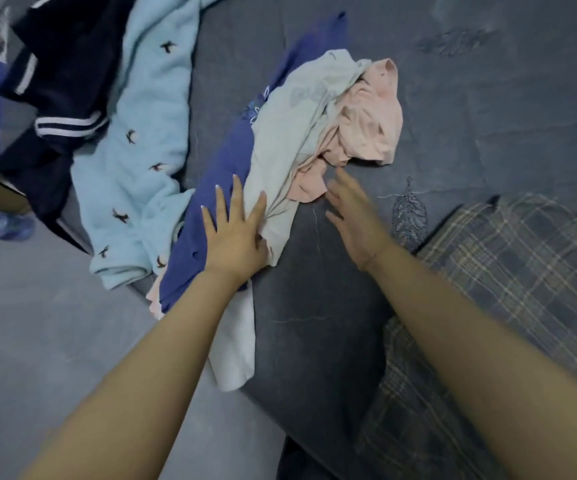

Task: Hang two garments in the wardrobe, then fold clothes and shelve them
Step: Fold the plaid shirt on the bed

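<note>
Two bare forearms reach in from the bottom of the view toward a heap of clothes on a dark grey bed (315, 341). Left hand (237, 230) lies flat, palm down, fingers spread straight, pressing on a blue-purple garment (217, 168) and the edge of a pale grey-white garment (290, 133) near the bed's left edge. Right hand (353, 216) hovers just beside the heap, fingers straight and slightly apart, holding nothing; it is blurred, and whether its fingertips touch the cloth cannot be told. A crumpled pink garment (366, 119) sits on top of the pale one, toward the middle of the bed. Further left, a light blue garment with small dark bird shapes (134, 150) drapes over the bed's left edge, and a dark navy garment with white stripes (62, 81) lies beside it at the far left corner. A plaid blanket (505, 306) covers the bed's near right part. Grey floor (37, 323) shows at the left.
</note>
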